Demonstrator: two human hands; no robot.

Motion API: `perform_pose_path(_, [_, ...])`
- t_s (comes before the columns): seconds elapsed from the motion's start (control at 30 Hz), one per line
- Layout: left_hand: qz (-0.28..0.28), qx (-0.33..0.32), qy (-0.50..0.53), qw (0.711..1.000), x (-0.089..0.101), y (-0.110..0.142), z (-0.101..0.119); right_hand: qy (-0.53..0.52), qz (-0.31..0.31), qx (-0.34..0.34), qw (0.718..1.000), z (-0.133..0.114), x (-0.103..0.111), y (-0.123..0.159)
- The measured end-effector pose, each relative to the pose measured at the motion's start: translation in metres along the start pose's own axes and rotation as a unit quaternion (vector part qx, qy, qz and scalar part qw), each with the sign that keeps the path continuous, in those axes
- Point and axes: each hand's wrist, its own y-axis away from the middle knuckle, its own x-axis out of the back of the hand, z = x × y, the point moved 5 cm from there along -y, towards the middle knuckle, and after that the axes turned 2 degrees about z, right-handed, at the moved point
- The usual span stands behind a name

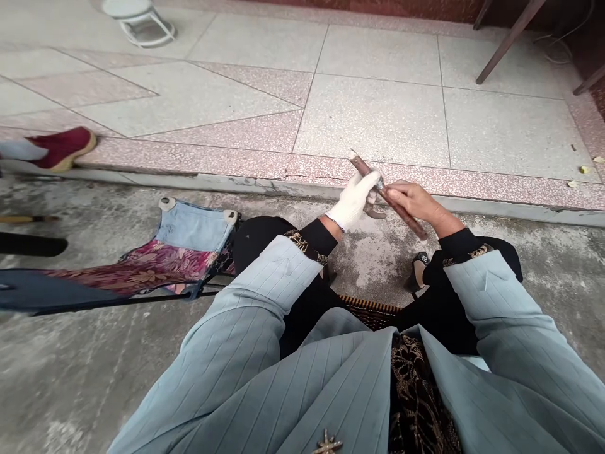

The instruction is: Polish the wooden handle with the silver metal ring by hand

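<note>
A slim brown stick runs slanting between my two hands, over the step's edge. My left hand, in a white glove, is closed round its upper part; a pale tip shows past the thumb. My bare right hand grips the lower part, with the end poking out beneath the fingers. A small grey, metal-looking piece sits on the stick between the hands. Just below the gloved fingers a short curved brown piece sticks out; whether it joins the stick is hidden.
On the left stands a low folding seat of denim and flowered cloth. A person's red shoe rests on the tiled step. Further back are a white stool and brown furniture legs. Rough concrete lies below the step.
</note>
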Motion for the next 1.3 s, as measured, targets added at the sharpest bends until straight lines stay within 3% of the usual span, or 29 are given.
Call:
perform_pose_path(0.13, [-0.035,-0.009,0.002,0.999,-0.001,0.008,0.016,-0.149,-0.062,-0.082,0.983,0.016,0.0,0.004])
perform_pose_path(0.23, [-0.027,-0.009,0.024,0.999,0.0,0.01,0.024,-0.214,-0.089,-0.077,0.97,0.02,-0.009,0.005])
perform_pose_path(0.33, [-0.021,-0.005,0.037,0.999,0.001,0.012,0.029,-0.117,-0.085,-0.055,0.988,0.029,-0.02,0.002])
perform_pose_path(0.43, [-0.036,-0.008,0.038,0.999,0.002,0.017,0.035,-0.004,-0.151,-0.053,0.987,0.04,-0.04,0.003])
perform_pose_path(0.53, [-0.051,-0.01,0.033,0.998,0.004,0.023,0.04,-0.003,-0.208,-0.028,0.978,0.043,-0.056,0.007])
perform_pose_path(0.67, [-0.044,-0.011,0.016,0.999,0.015,0.024,0.045,-0.026,-0.232,-0.016,0.972,0.041,-0.054,0.01])
perform_pose_path(0.83, [-0.02,-0.019,0.047,0.999,0.041,0.017,0.039,-0.057,-0.185,-0.018,0.981,0.027,-0.031,0.013])
perform_pose_path(0.97, [0.006,0.021,0.082,0.996,0.053,0.012,0.014,-0.138,-0.142,-0.03,0.98,0.01,-0.027,0.021])
perform_pose_path(1.17, [0.004,0.073,0.124,0.99,0.05,0.01,-0.036,-0.19,0.007,-0.038,0.981,0.004,-0.022,0.024])
perform_pose_path(1.3, [-0.014,0.107,0.069,0.992,0.046,0.014,-0.065,-0.236,0.015,-0.05,0.97,0.003,-0.031,0.027])
